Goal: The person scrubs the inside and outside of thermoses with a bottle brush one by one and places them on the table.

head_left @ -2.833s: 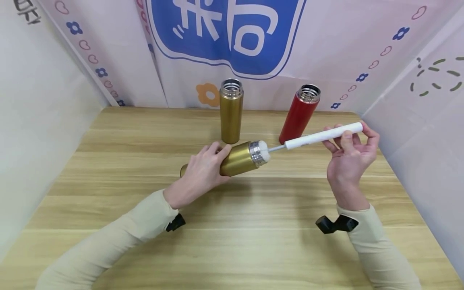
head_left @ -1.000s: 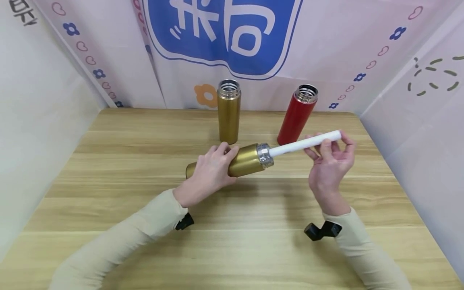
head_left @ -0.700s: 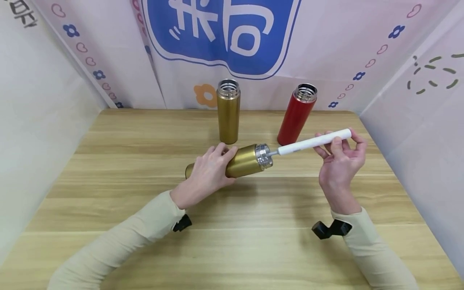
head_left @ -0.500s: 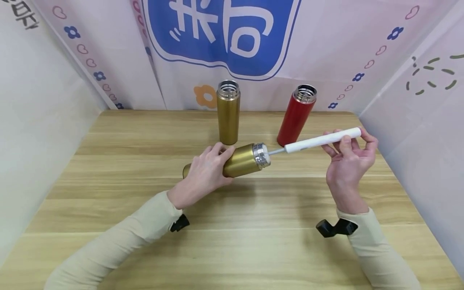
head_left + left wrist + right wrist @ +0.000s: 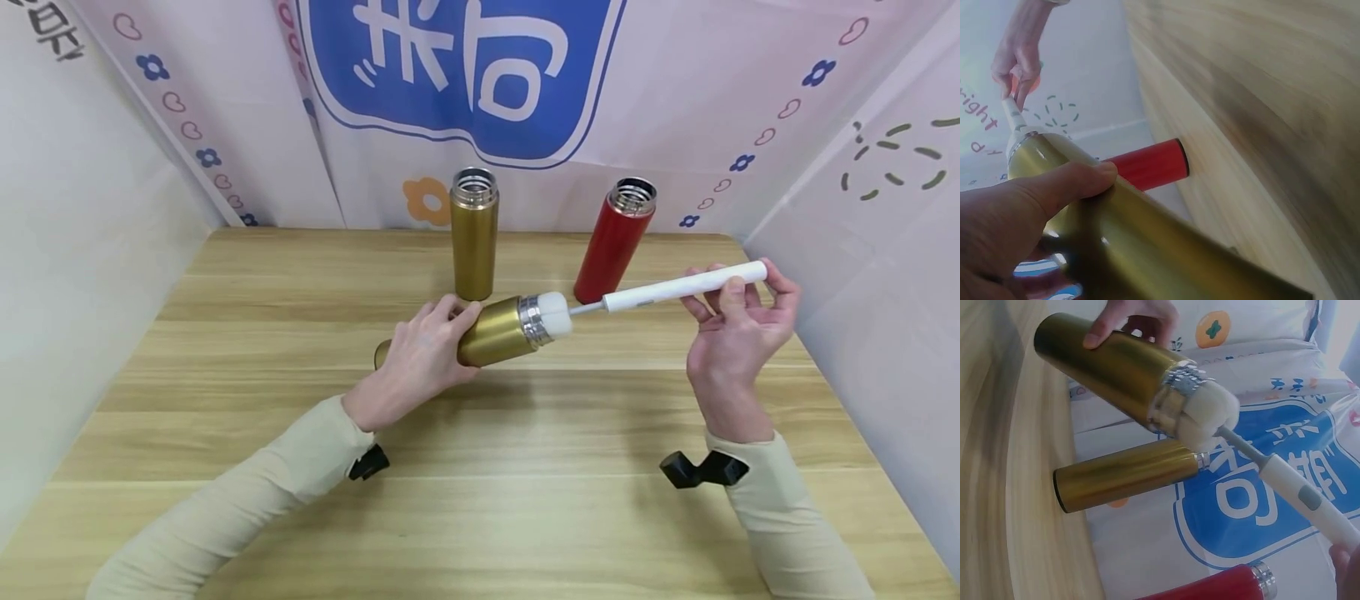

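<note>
My left hand [image 5: 420, 350] grips a gold thermos bottle [image 5: 498, 332] by its body, tilted above the table with its steel mouth toward the right. In my right hand [image 5: 738, 333] I hold the white handle of a bottle brush [image 5: 678, 287], thumb and fingers pinching its far end. The brush's white sponge head [image 5: 1210, 412] sits partly in the bottle's mouth, bulging out past the rim; the rest of it is hidden inside. In the left wrist view my thumb lies along the gold bottle [image 5: 1147, 244].
Behind the hands, a second gold bottle [image 5: 474, 242] stands upright and uncapped at the table's back. To its right stands an uncapped red bottle [image 5: 613, 242], close behind the brush. Printed cloth walls [image 5: 675, 100] enclose the back and sides of the wooden table [image 5: 480, 517].
About a second ago the sponge was fully inside the bottle, the handle at its mouth. Since then my right hand has drawn the brush rightward, and part of the sponge now shows.
</note>
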A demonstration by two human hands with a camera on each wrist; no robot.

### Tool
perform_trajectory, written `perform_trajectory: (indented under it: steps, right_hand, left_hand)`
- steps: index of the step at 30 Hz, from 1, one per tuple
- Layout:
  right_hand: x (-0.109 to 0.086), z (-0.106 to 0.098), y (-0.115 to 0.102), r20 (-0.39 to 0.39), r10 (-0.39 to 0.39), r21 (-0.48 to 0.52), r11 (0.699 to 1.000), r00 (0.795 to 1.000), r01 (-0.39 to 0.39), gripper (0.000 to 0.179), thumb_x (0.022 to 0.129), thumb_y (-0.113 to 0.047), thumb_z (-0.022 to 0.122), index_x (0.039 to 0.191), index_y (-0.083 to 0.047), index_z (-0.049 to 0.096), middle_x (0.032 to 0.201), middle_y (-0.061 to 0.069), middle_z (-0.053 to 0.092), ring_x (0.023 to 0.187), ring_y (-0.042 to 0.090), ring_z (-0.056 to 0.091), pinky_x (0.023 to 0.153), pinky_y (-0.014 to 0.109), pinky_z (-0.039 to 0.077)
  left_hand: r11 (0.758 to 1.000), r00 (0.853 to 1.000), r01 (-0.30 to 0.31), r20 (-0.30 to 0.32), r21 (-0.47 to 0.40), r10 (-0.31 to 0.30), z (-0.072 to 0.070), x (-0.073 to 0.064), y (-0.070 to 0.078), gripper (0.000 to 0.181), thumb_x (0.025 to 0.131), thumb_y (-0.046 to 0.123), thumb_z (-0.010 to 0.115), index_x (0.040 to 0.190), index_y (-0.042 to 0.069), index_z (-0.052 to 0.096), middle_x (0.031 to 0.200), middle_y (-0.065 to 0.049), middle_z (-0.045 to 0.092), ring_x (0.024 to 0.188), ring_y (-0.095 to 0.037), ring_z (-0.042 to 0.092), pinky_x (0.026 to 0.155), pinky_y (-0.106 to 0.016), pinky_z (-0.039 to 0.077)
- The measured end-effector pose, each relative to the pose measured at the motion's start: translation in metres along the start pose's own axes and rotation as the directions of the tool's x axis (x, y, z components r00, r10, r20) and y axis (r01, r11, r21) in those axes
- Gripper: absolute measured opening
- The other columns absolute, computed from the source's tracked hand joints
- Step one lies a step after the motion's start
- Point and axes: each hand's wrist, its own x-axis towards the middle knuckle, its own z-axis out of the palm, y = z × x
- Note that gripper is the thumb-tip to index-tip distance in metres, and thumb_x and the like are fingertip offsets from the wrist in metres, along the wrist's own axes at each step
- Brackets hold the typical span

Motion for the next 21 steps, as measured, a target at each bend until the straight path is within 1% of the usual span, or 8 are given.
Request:
perform_trajectory:
  steps: [4,8,11,14,16,21]
  right_hand:
    - [-0.002,0.002,0.002,-0.004,0.002,0.001,1.000,1.000,-0.002,0.023,0.086,0.008,0.059,0.105,0.000,0.049,0.078,0.023,0.058,0.062,0.036,0.067,0.052,0.041,0.056]
    - [-0.006,0.001,0.006,0.007,0.009,-0.018,1.000,1.000,-0.009,0.025,0.086,0.006,0.059,0.107,-0.001,0.047,0.079,0.022,0.058,0.063,0.035,0.067,0.053,0.040,0.057]
    - [-0.010,0.000,0.010,0.029,0.015,-0.036,0.999,0.999,-0.014,0.027,0.086,0.004,0.061,0.108,-0.002,0.045,0.080,0.022,0.058,0.064,0.034,0.068,0.054,0.039,0.057]
    - [-0.016,0.000,0.015,0.064,0.014,-0.052,0.999,0.998,-0.011,0.030,0.086,0.002,0.062,0.109,-0.001,0.043,0.082,0.021,0.059,0.065,0.032,0.069,0.056,0.038,0.057]
    - [-0.022,0.001,0.021,0.090,0.029,-0.054,0.998,0.996,-0.024,0.030,0.086,0.002,0.062,0.109,-0.001,0.044,0.083,0.020,0.059,0.066,0.031,0.069,0.056,0.038,0.058]
    - [-0.043,0.005,0.038,0.177,0.094,-0.082,0.993,0.980,-0.081,0.029,0.086,0.003,0.061,0.109,-0.002,0.044,0.086,0.018,0.062,0.070,0.031,0.071,0.061,0.040,0.057]
  left_hand:
    - [1.000,1.000,0.002,-0.013,-0.009,-0.002,0.001,0.003,0.003,0.077,0.060,0.027,0.089,0.129,0.011,0.057,0.109,-0.011,0.061,0.085,-0.030,0.061,0.052,-0.041,0.053]
    - [1.000,1.000,0.004,-0.006,-0.010,-0.004,0.002,0.005,0.005,0.077,0.060,0.026,0.089,0.128,0.011,0.057,0.108,-0.012,0.061,0.084,-0.030,0.060,0.052,-0.041,0.053]
    - [1.000,1.000,0.003,0.002,-0.005,-0.003,0.004,0.006,0.007,0.076,0.060,0.026,0.089,0.127,0.011,0.057,0.108,-0.012,0.061,0.084,-0.030,0.060,0.052,-0.041,0.053]
    - [1.000,1.000,0.010,0.004,0.004,-0.010,0.005,0.007,0.009,0.075,0.060,0.027,0.089,0.126,0.011,0.058,0.107,-0.012,0.061,0.084,-0.030,0.061,0.052,-0.041,0.053]
    - [1.000,1.000,0.009,0.006,0.006,-0.009,0.005,0.009,0.012,0.074,0.060,0.027,0.089,0.126,0.011,0.058,0.107,-0.011,0.061,0.084,-0.029,0.061,0.053,-0.041,0.054]
    - [0.999,0.999,-0.036,0.014,-0.010,0.036,0.002,0.016,0.026,0.071,0.062,0.031,0.087,0.124,0.012,0.058,0.106,-0.009,0.061,0.084,-0.027,0.060,0.053,-0.040,0.054]
